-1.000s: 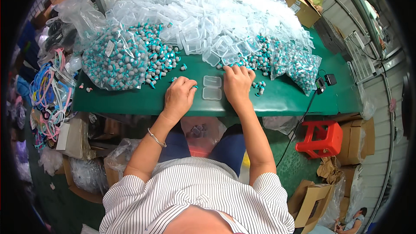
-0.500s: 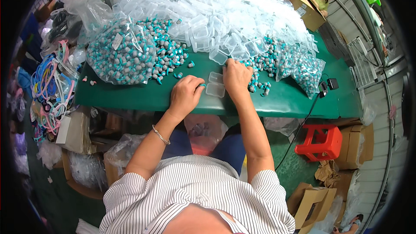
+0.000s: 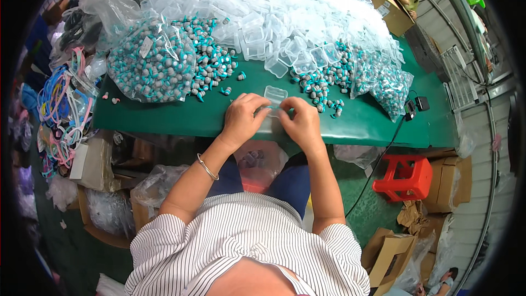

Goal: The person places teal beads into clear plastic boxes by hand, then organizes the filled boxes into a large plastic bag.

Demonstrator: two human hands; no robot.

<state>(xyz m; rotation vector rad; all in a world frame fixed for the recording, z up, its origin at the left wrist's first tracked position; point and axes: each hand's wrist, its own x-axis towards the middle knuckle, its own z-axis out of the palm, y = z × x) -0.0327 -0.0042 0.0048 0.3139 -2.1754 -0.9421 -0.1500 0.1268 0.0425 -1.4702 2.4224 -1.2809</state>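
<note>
Left hand [image 3: 245, 118]: grip narrow, thumb and fingertips pinched on a small teal piece [image 3: 272, 108], mostly hidden.
Right hand [image 3: 303, 123]: fingers curled, tips beside the same piece; cannot tell whether its grip holds it.
Clear case [image 3: 275, 94]: open on the green table [image 3: 192, 121], between the hands, near half partly covered by fingers.
Grey-and-teal pieces [image 3: 216, 70]: heaped beyond the left hand.
</note>
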